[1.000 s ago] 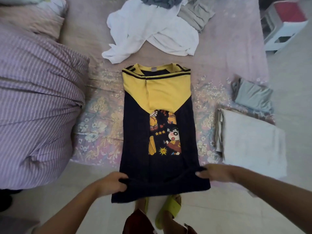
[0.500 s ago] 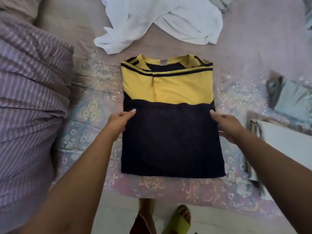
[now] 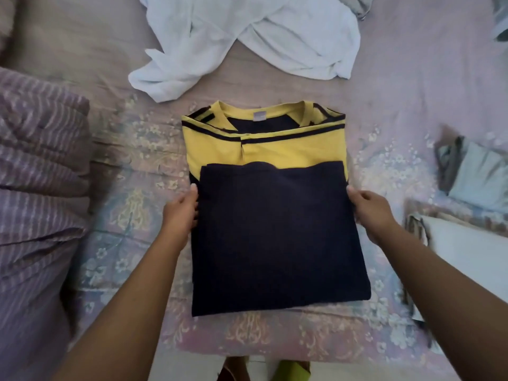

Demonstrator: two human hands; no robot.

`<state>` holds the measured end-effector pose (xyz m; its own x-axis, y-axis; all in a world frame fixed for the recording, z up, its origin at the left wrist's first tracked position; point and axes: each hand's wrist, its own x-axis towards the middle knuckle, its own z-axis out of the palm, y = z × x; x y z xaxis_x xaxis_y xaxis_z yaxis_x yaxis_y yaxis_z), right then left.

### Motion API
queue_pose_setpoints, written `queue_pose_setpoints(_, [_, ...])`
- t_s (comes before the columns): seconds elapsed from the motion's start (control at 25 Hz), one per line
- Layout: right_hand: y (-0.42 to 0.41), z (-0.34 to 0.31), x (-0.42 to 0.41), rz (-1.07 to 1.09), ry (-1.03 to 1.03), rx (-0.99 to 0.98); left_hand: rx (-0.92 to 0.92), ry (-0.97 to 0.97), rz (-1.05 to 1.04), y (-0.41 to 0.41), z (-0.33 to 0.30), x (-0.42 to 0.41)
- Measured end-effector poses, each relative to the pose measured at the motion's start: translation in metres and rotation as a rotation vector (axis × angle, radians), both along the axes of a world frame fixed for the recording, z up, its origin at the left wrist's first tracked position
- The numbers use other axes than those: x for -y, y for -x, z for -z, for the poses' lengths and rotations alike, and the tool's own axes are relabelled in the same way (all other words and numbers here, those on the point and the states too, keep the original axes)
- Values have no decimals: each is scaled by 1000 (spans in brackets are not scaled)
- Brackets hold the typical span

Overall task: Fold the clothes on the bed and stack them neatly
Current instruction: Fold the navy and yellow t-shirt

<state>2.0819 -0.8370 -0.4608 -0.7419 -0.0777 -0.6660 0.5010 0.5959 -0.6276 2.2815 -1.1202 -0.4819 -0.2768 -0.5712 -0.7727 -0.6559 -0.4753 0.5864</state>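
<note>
Shirt folded, hands apparently gripping side edges

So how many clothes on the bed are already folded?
3: the yellow-and-navy shirt between the hands, a grey piece at right, a white one below it. More may lie outside the frame.

Shirt mid-bed; loose garment behind; quilt left.
</note>
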Motion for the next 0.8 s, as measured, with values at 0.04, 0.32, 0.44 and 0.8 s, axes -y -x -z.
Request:
queue_pose_setpoints(0.04, [0,1,3,-21,-15,0,12,64,47,2,3,0])
queue_pose_setpoints(0.32, [31,-16,40,162,147,-92,-180,367,-14,36,-11,17])
queue_pose_setpoints(0.44, [67,-14,63,130,178,-188,-280,281,-59,74,-4,50])
queue_pose_setpoints(0.8, [101,24,91,77,-30,-352,-59,675,38,104,11,56])
